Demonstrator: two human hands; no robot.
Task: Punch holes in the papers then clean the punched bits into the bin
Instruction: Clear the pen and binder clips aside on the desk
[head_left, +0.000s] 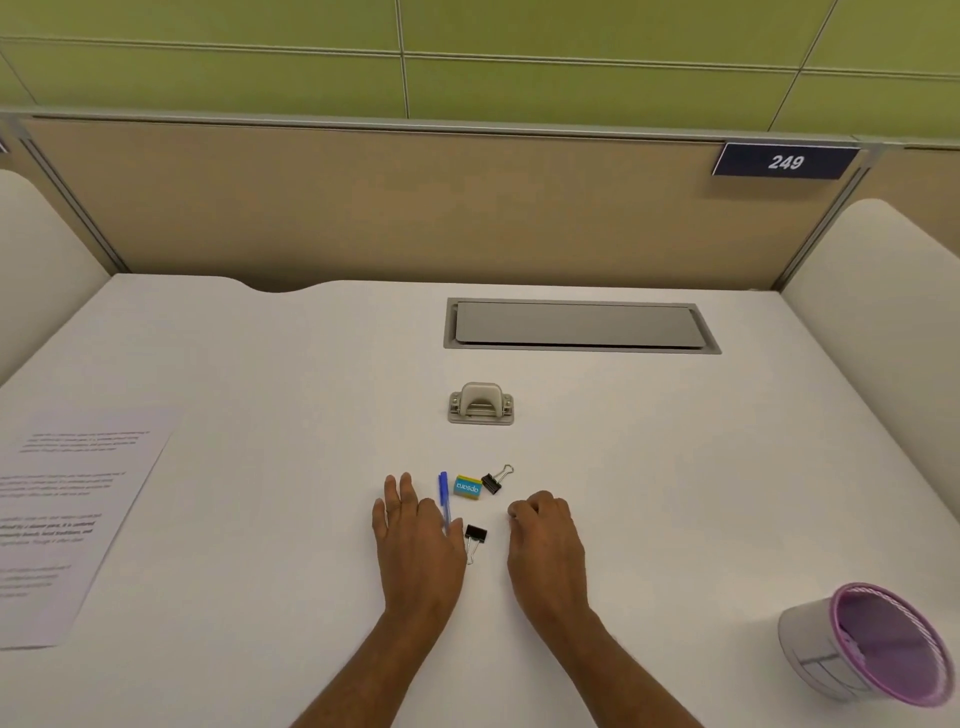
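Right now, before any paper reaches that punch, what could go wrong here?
1. The blue pen, eraser, far binder clip and near binder clip lie by the left hand and right hand, short of the hole punch; papers slid over from the left may sweep them along.
2. The purple-rimmed bin sits at the near right, far from the punch, so bits could scatter across the desk.

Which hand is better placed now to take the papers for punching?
Left, probably. The papers lie far to the left, nearer the left hand, whose fingers are straight; the right hand is farther away, with curled fingers.
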